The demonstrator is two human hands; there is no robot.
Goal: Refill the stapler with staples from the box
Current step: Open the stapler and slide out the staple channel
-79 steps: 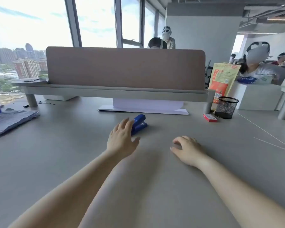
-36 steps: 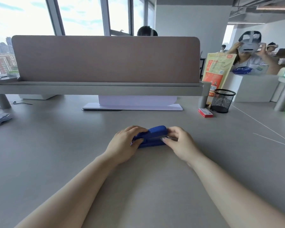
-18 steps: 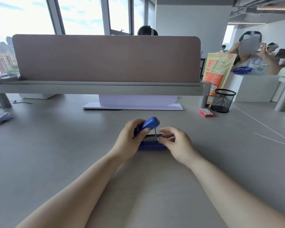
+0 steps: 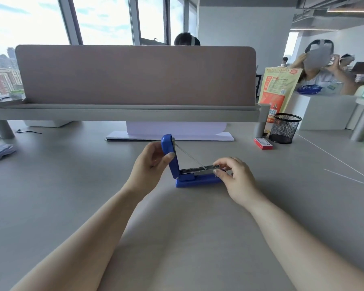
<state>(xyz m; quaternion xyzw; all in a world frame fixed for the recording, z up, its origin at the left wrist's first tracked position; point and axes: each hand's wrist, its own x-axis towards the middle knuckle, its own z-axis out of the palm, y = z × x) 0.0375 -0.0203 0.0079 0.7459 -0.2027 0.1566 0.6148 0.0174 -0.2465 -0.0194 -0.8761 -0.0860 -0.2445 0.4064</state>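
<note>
Blue plastic forms the body of the stapler [image 4: 195, 181], which is shown standing on the grey desk [image 4: 51, 185] in the middle of the view, just in front of both forearms. Its top cover [image 4: 170, 156] is swung up to a near-upright position at the left end, while the base lies flat on the desk. The metal staple channel [image 4: 198, 170] is exposed along the base, and a thin spring rod [image 4: 188, 154] is stretched diagonally from the raised cover down to the channel.

The cover is pinched by the left hand [image 4: 149, 164], with the thumb laid against its front face and the fingers curled behind it. The front end of the channel is pinched by the right hand [image 4: 235, 177] between thumb and fingertips; the other fingers are curled loosely. Whether staples lie in the channel cannot be told.

The red staple box [image 4: 263, 143] is seen lying flat on the desk, well apart from the stapler, to the far right. It is placed just beside a black mesh pen cup [image 4: 284, 129], near the leg of the raised shelf [image 4: 124, 112]. A brown divider panel [image 4: 135, 74] is carried on that shelf, and a white stand base [image 4: 168, 135] rests beneath it, behind the stapler.
</note>
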